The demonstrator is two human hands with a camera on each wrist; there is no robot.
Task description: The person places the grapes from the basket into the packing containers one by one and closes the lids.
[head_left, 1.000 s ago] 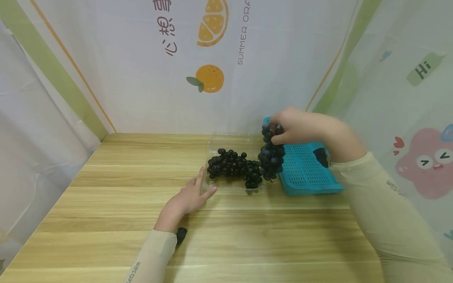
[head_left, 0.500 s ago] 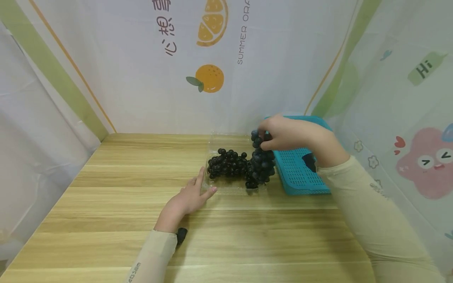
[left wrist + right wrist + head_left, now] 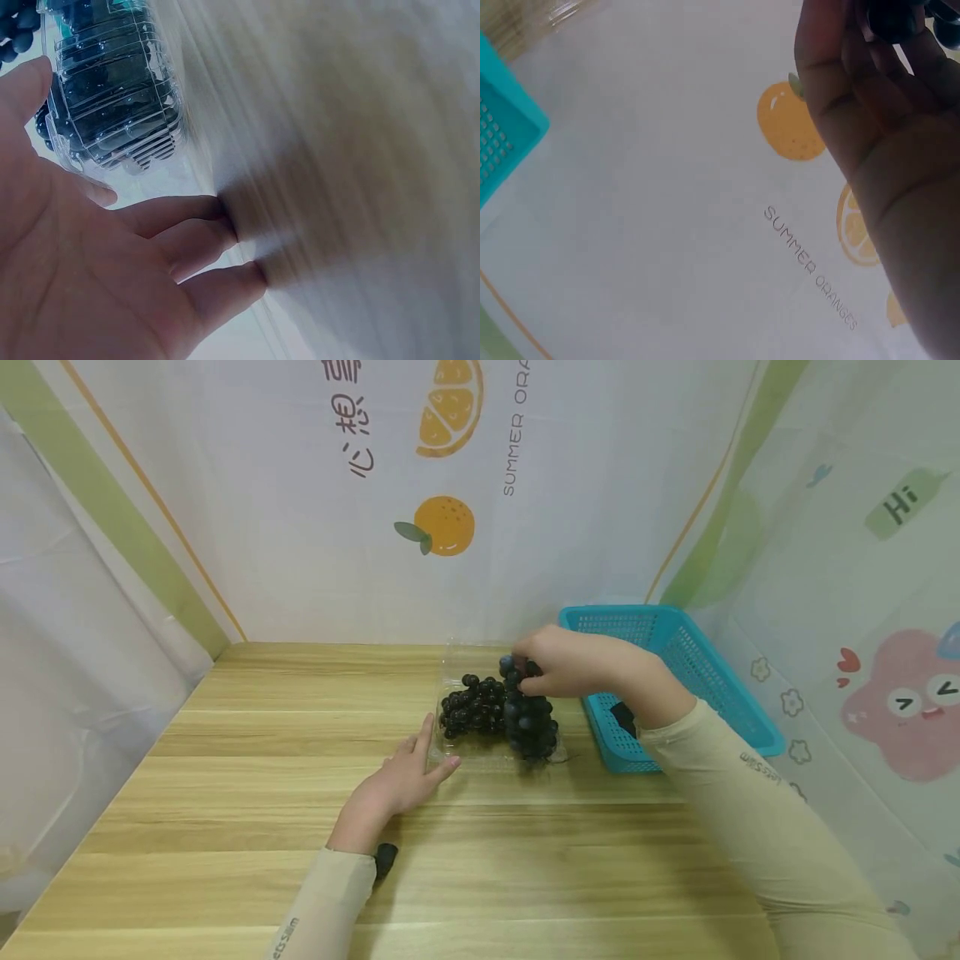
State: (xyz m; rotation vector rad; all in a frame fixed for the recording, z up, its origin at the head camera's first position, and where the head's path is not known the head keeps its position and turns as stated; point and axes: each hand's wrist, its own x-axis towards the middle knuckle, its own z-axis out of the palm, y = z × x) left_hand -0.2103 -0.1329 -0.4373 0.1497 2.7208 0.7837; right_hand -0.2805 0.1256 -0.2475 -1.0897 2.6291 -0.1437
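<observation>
One bunch of dark grapes [image 3: 531, 727] is showing round, blue-black berries packed tightly into a long, fairly dull cluster. The right hand [image 3: 581, 662] is gripping its top between curled fingers and thumb, so most of the bunch is extending below the fingertips. It is hanging at the right end of a clear plastic box [image 3: 480, 762], which is sitting near the worktop's back edge; whether its lowest berries are touching the box is hard to tell. Glossier black grapes [image 3: 472, 710] are lying inside, left of the held bunch. The left hand [image 3: 401, 777] is resting with fingers extended on the worktop [image 3: 247, 777], beside the box's front left corner. A blue basket [image 3: 720, 681] is standing toward the worktop's back right corner.
</observation>
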